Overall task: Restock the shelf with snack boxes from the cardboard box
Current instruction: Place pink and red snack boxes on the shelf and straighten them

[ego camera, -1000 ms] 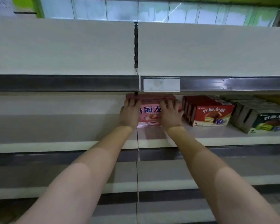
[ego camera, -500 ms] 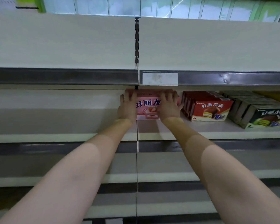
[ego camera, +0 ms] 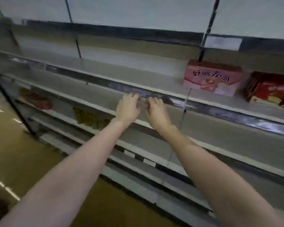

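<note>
Pink snack box (ego camera: 212, 78) sits upright on the shelf (ego camera: 138, 76), label facing out, near the front lip, just left of a red snack box (ego camera: 271, 90) with a small gap between. Nothing holds it. Rest of that shelf level to the left shows bare board.

Left hand (ego camera: 127, 108) and right hand (ego camera: 156, 112) hang close together in front of the shelf edge rail (ego camera: 220, 110), well left of and below the pink box. Both empty, fingers loosely curled, relaxed, gripping nothing. Frame is motion-blurred, so whether fingertips brush the rail is unclear.

Lower levels: some brownish packs (ego camera: 34, 99) and greenish packs (ego camera: 88, 118) far left, too blurred to name. White price tag (ego camera: 223, 43) on the rail above. Brown floor (ego camera: 15, 153) at left. Cardboard box not in view.

Judgement: this placement looks done; step in hand is going for the next box. To do it well: take the next box with both hands at its short ends, label toward you, bring it in level under the upper shelf, set it flush beside the pink one on the bare left side, front edges aligned. Don't nudge the pink box into the red one.
</note>
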Action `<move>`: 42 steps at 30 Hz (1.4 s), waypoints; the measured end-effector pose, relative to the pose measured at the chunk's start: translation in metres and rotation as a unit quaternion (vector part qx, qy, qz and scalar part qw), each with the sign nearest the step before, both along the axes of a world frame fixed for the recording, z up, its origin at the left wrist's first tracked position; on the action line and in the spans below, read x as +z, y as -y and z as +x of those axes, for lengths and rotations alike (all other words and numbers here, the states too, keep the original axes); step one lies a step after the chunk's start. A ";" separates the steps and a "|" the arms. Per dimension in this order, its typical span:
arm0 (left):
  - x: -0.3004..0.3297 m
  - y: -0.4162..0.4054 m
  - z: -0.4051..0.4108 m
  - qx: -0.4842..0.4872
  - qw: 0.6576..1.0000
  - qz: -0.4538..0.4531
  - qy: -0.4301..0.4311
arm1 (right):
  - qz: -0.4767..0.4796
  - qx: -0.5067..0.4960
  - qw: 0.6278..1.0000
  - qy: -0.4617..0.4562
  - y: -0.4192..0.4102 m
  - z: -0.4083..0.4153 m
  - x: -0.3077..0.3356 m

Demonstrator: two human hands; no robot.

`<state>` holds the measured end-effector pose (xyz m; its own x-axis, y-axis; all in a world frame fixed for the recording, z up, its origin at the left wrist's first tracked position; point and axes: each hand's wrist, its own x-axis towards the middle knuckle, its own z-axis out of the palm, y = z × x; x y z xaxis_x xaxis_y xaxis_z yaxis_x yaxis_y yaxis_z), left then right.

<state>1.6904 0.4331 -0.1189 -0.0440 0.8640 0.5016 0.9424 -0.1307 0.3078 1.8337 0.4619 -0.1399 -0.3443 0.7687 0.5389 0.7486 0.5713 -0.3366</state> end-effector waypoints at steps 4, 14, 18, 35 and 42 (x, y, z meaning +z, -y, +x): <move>-0.048 0.109 -0.073 0.117 0.981 -0.142 0.062 | -0.060 0.120 0.991 0.003 0.061 -0.084 -0.050; -0.134 0.350 -0.228 0.371 0.890 -0.220 0.152 | -0.190 0.306 0.926 0.110 0.253 -0.282 -0.138; -0.168 0.429 -0.281 0.438 0.852 -0.210 0.198 | -0.204 0.397 0.882 0.153 0.330 -0.356 -0.158; -0.287 0.617 -0.419 0.564 0.708 -0.242 0.350 | -0.276 0.482 0.758 0.343 0.483 -0.531 -0.266; -0.296 0.594 -0.469 0.565 0.703 -0.242 0.359 | -0.285 0.489 0.754 0.333 0.458 -0.596 -0.279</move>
